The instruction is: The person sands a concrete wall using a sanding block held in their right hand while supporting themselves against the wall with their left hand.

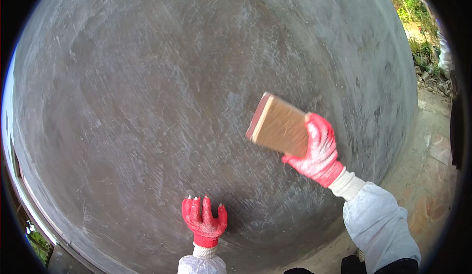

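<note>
A grey cement-plastered wall (177,100) with pale scuffs and streaks fills most of the view. My right hand (319,152), in a red-coated glove with a white knit cuff, grips one end of a brown rectangular block (282,126) with a pale edge and a reddish layer along its far end. The block is tilted and slightly blurred in front of the wall; whether it touches the surface I cannot tell. My left hand (205,218), gloved alike, is at the lower middle with its fingers apart and holding nothing, its fingertips at the wall.
A dusty paved floor (424,170) runs along the wall's foot at the right. Stones (429,78) and green plants (413,8) are at the upper right. A pale ledge (40,218) borders the wall at the lower left, with more foliage beyond.
</note>
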`<state>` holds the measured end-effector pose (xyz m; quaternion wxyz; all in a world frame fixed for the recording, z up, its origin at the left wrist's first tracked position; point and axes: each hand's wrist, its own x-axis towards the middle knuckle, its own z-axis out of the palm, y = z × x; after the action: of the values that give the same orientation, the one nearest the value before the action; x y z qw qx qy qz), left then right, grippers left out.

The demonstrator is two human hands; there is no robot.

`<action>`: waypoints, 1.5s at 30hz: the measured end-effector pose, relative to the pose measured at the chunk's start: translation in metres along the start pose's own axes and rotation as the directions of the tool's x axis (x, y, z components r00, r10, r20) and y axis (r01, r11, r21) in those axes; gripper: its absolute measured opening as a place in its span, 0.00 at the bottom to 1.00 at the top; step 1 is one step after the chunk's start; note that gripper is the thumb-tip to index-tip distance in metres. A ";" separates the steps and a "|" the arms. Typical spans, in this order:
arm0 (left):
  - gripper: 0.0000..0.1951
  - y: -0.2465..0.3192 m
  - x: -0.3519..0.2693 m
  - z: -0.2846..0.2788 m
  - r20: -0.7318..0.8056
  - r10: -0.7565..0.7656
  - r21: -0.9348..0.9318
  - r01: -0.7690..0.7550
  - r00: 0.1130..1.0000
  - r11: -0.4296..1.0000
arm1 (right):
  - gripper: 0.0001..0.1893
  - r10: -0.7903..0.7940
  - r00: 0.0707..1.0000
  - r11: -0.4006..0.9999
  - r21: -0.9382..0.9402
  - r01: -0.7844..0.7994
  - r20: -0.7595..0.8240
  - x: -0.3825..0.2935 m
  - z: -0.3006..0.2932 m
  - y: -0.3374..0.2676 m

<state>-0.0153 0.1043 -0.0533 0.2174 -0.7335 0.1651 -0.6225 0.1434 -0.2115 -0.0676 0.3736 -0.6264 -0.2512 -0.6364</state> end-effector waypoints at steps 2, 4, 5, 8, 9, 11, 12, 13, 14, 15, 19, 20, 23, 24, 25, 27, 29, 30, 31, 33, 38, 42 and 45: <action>0.30 0.001 -0.001 0.001 0.002 0.013 0.017 -0.013 1.000 1.000 | 0.59 -0.266 0.948 0.964 0.065 0.259 0.175 -0.008 -0.002 -0.009; 0.29 0.001 -0.004 0.003 0.016 0.015 0.006 -0.015 1.000 1.000 | 0.53 -0.350 0.873 0.936 0.094 0.339 0.338 -0.008 -0.007 -0.008; 0.29 -0.001 -0.005 0.003 0.025 0.026 0.010 -0.027 0.999 1.000 | 0.56 -0.275 0.922 0.961 0.062 0.268 0.273 -0.004 -0.011 -0.003; 0.27 0.002 -0.008 0.005 0.043 0.044 -0.022 -0.043 0.998 0.999 | 0.60 -0.023 0.990 0.987 -0.154 0.045 0.139 0.007 -0.026 0.030; 0.27 0.003 -0.007 0.005 0.057 0.042 -0.021 -0.041 0.997 0.999 | 0.61 0.049 0.996 0.980 -0.198 -0.032 0.081 0.007 -0.028 0.044; 0.25 0.008 -0.004 0.006 0.078 0.116 -0.013 -0.115 0.990 0.993 | 0.59 0.213 0.976 0.964 -0.150 -0.218 -0.047 0.002 -0.025 0.069; 0.22 0.009 -0.001 0.005 0.072 0.104 -0.006 -0.104 0.992 0.995 | 0.57 0.223 0.973 0.964 -0.135 -0.230 -0.068 0.003 -0.021 0.069; 0.22 0.009 -0.004 0.004 0.077 0.099 -0.011 -0.098 0.992 0.995 | 0.57 0.223 0.973 0.963 -0.139 -0.229 -0.059 0.001 -0.019 0.062; 0.22 0.008 -0.007 0.003 0.074 0.081 0.001 -0.081 0.994 0.997 | 0.57 0.183 0.983 0.973 -0.142 -0.183 -0.016 -0.002 -0.016 0.047; 0.22 0.008 -0.007 0.004 0.062 0.070 0.008 -0.071 0.996 0.997 | 0.58 0.142 0.990 0.979 -0.152 -0.137 0.020 -0.005 -0.016 0.031; 0.21 0.006 -0.007 0.002 0.103 0.107 0.036 -0.111 0.989 0.993 | 0.54 -0.312 0.893 0.949 0.143 0.279 0.325 -0.046 -0.008 -0.006; 0.21 0.006 -0.008 0.003 0.102 0.110 0.040 -0.114 0.989 0.993 | 0.54 -0.372 0.863 0.928 0.151 0.341 0.341 -0.046 -0.008 -0.006; 0.20 0.005 -0.001 0.001 0.099 0.127 0.052 -0.133 0.987 0.990 | 0.56 -0.298 0.910 0.955 0.090 0.284 0.289 -0.031 -0.021 0.012; 0.20 0.008 0.001 0.001 0.103 0.122 0.040 -0.127 0.987 0.991 | 0.59 -0.202 0.946 0.979 0.016 0.205 0.254 -0.025 -0.027 0.025; 0.20 0.010 0.002 0.003 0.104 0.112 0.020 -0.115 0.988 0.993 | 0.62 -0.101 0.969 0.990 -0.077 0.121 0.225 -0.018 -0.036 0.037; 0.20 0.013 0.003 0.006 0.111 0.117 0.007 -0.118 0.987 0.993 | 0.59 0.160 0.980 0.977 -0.160 -0.139 0.122 -0.010 -0.044 0.062; 0.19 0.013 0.001 0.006 0.106 0.131 0.019 -0.133 0.986 0.991 | 0.57 0.365 0.931 0.930 -0.031 -0.365 -0.017 -0.014 -0.036 0.086; 0.19 0.013 -0.002 0.007 0.112 0.123 0.003 -0.125 0.986 0.992 | 0.56 0.366 0.930 0.928 -0.070 -0.366 -0.013 -0.015 -0.035 0.080; 0.19 0.011 -0.004 0.004 0.131 0.113 0.038 -0.119 0.985 0.992 | 0.56 0.375 0.927 0.923 -0.089 -0.375 -0.009 -0.017 -0.027 0.069; 0.19 0.009 -0.006 0.003 0.149 0.098 0.059 -0.107 0.984 0.992 | 0.53 0.199 0.975 0.976 -0.113 -0.188 0.099 -0.024 -0.026 0.034; 0.19 0.012 -0.005 0.006 0.140 0.111 0.068 -0.122 0.984 0.990 | 0.56 -0.453 0.796 0.891 0.175 0.419 0.402 -0.059 -0.017 0.011; 0.18 0.012 0.001 0.006 0.126 0.165 0.044 -0.171 0.978 0.984 | 0.55 -0.113 0.960 0.992 -0.031 0.125 0.256 -0.034 -0.040 0.042; 0.18 0.015 0.000 0.008 0.120 0.153 0.049 -0.160 0.981 0.986 | 0.56 0.297 0.955 0.950 -0.110 -0.293 0.023 -0.038 -0.042 0.086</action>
<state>-0.0068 0.0927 -0.0622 0.2960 -0.7464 0.1912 -0.5645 0.1832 -0.2900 -0.1214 0.4258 -0.6883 -0.1281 -0.5732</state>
